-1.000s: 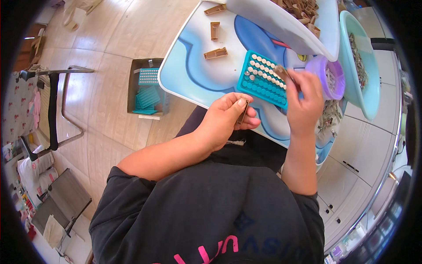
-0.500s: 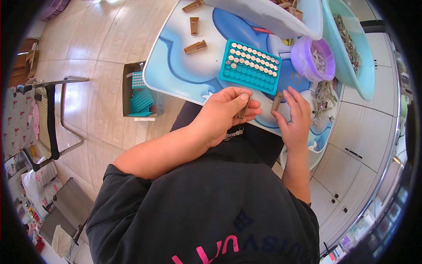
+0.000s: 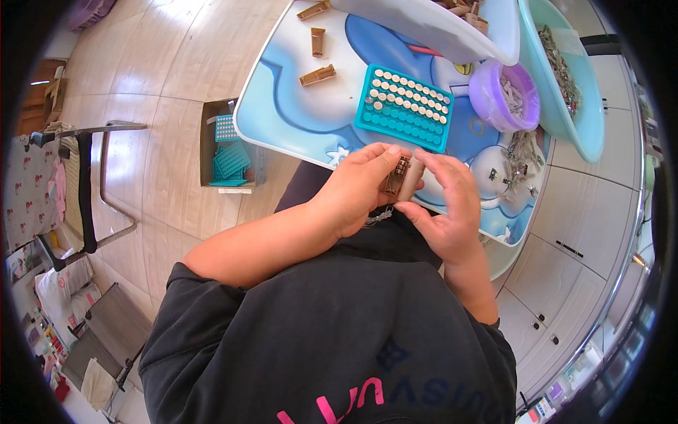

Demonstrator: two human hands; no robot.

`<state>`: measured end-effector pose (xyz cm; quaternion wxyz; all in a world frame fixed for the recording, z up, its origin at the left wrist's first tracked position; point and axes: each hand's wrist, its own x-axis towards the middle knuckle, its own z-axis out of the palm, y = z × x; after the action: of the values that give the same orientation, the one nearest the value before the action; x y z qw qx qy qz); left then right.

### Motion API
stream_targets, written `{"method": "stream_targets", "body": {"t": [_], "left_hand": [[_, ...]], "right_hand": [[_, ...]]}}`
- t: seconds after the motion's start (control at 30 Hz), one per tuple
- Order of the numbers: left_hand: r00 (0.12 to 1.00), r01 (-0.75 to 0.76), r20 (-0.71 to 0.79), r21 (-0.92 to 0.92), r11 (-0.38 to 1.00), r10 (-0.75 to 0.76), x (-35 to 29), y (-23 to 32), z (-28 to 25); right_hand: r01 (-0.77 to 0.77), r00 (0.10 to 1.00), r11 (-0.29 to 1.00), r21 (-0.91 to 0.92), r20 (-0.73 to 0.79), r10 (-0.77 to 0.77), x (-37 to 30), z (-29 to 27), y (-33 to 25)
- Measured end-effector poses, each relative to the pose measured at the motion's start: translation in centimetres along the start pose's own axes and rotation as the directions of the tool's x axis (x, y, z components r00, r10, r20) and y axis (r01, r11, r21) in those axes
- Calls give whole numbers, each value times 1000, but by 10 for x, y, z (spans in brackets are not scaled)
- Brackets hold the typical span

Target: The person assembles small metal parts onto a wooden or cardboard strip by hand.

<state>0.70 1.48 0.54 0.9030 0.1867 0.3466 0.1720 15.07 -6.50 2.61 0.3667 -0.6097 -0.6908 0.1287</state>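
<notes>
My left hand is closed on an open brown plastic casing with small parts visible inside it. My right hand grips a smooth, light-brown curved cover between thumb and fingers, right up against the casing's right side. Whether the two pieces are joined cannot be made out. Just beyond my hands lies a teal tray, its far rows filled with small white round pieces. A bundle of thin wires shows below my hands, partly hidden.
Brown casings lie on the blue-and-white table at left. A white bin, a purple bowl and an aqua basin stand at the far right. Wired parts lie nearby. A cardboard box with teal trays sits on the floor.
My right hand has moved left with the light-brown cover, bringing it from over the table to the casing in my left hand. The left hand stays nearly in place.
</notes>
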Motion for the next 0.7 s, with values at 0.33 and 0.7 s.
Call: {"method": "stream_targets", "body": {"t": [0.33, 0.7], "left_hand": [[996, -28, 80, -28, 999, 30, -1, -5, -4], [997, -41, 66, 19, 999, 40, -3, -5, -2]], "right_hand": [[38, 999, 999, -18, 27, -37, 1, 10, 1], [71, 997, 994, -82, 1, -71, 2, 9, -1]]}}
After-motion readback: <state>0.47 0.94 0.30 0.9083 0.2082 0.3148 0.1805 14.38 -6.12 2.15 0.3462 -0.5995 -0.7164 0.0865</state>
